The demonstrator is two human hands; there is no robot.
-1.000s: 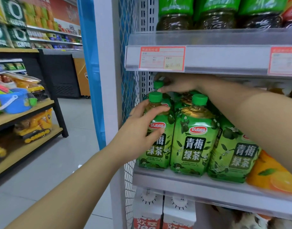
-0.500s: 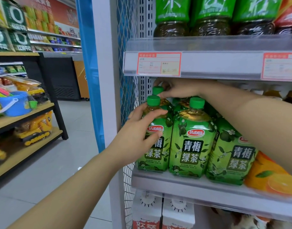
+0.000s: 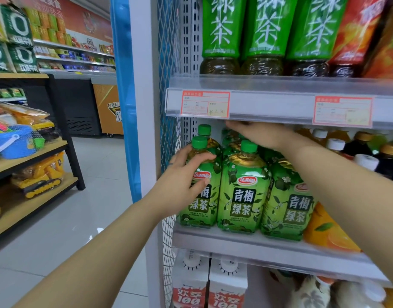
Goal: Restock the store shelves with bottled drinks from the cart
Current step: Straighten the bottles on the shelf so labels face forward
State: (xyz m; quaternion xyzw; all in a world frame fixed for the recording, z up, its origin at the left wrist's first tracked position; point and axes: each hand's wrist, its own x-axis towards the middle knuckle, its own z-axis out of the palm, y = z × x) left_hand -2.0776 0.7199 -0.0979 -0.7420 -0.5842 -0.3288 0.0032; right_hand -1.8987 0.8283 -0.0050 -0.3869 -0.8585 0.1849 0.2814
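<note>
Now — left hand round glossy bottle

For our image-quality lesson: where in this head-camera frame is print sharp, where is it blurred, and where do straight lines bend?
Head view: labels on front green tea bottles sharp; price tag print washed out, faint; upper shelf rail slopes down rightward, likely wide-angle distortion; background shelves soft.

green bottles: 青梅绿茶 | upper bottles: 绿茶 | cartons: 100
</note>
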